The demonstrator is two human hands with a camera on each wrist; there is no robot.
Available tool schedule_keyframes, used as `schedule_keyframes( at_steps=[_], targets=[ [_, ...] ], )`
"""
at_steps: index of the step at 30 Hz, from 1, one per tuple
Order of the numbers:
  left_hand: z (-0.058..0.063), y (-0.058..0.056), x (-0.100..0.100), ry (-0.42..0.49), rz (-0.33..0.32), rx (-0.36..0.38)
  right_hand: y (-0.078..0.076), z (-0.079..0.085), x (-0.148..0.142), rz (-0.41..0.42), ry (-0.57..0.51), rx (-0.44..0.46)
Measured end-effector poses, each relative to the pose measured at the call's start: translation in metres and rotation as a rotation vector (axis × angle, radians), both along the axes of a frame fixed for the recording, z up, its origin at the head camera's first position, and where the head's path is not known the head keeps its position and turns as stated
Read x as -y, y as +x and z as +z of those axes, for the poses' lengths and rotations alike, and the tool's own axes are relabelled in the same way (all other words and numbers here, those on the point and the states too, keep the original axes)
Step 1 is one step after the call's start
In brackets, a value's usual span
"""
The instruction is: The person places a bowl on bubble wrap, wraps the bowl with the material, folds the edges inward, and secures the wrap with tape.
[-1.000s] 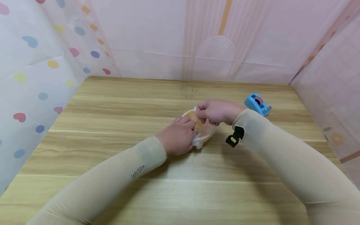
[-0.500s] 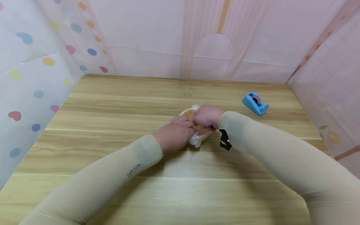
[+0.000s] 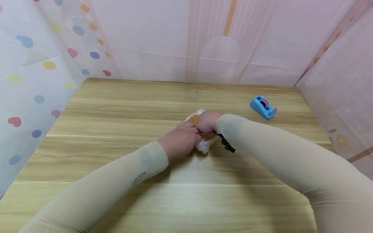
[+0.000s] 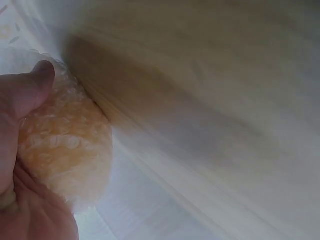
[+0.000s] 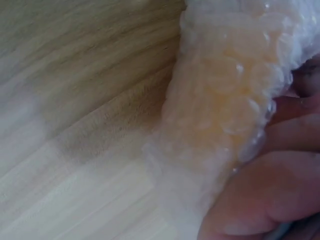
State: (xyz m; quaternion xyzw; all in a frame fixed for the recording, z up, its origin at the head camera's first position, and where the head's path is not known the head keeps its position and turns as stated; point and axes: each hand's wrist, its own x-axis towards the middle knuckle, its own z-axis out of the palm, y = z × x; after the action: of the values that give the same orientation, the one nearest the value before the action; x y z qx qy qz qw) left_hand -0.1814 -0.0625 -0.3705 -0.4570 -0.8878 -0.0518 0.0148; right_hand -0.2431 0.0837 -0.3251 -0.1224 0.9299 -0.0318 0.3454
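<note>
A round orange object wrapped in clear bubble wrap (image 3: 203, 147) is on the wooden table between my hands; the wrapping blurs what it is. My left hand (image 3: 180, 141) grips its left side, and the left wrist view shows the thumb lying over the bubble wrap (image 4: 67, 150). From the right, my right hand (image 3: 208, 121) bends down over the top of the wrapped object, close against the left fingers. In the right wrist view its curled fingers (image 5: 270, 187) lie against the bubbly side. Its thumb is hidden.
A blue tape dispenser (image 3: 263, 107) with a pinkish roll stands at the back right of the wooden table (image 3: 186, 200). Patterned sheets rise behind and on both sides. A small black device hangs under the right wrist.
My right hand has come down and leftward from pinching above the wrapped object onto its top. The left hand keeps its grip. The view has shifted slightly.
</note>
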Motion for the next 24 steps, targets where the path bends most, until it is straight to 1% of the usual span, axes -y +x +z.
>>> schedule_keyframes(
  at_steps=[1,6,9,10,13,16,18,20,22,23,24],
  targets=[
    [0.0,0.0,0.0,0.0,0.001,0.001,0.0,-0.001,0.001,-0.023,-0.004,0.003],
    [0.0,0.001,0.001,-0.009,0.003,0.014,-0.002,-0.003,0.004,-0.071,-0.003,-0.003],
    [-0.001,0.001,0.001,-0.017,-0.003,0.01,-0.003,-0.003,0.006,-0.084,0.006,-0.004],
    [-0.001,0.001,0.001,-0.017,-0.006,0.008,-0.003,-0.003,0.006,-0.105,-0.003,0.0],
    [-0.002,0.002,0.0,-0.023,-0.008,0.01,-0.002,-0.002,0.007,-0.134,-0.018,0.005],
    [-0.001,0.004,0.0,-0.031,-0.006,0.008,0.0,-0.001,0.008,-0.188,-0.054,0.019],
    [0.0,0.005,0.0,-0.032,0.002,0.011,0.001,-0.001,0.008,-0.19,-0.06,0.014],
    [0.001,0.006,0.0,-0.031,0.009,0.014,0.002,-0.001,0.009,-0.222,-0.085,0.013],
    [0.001,0.006,0.0,-0.027,0.016,0.025,0.002,-0.001,0.01,-0.217,-0.085,-0.002],
    [0.002,0.007,0.0,-0.025,0.019,0.029,0.002,-0.001,0.011,-0.242,-0.099,0.001],
    [0.002,0.007,0.0,-0.022,0.019,0.033,0.002,-0.001,0.011,-0.247,-0.1,-0.002]
  ],
)
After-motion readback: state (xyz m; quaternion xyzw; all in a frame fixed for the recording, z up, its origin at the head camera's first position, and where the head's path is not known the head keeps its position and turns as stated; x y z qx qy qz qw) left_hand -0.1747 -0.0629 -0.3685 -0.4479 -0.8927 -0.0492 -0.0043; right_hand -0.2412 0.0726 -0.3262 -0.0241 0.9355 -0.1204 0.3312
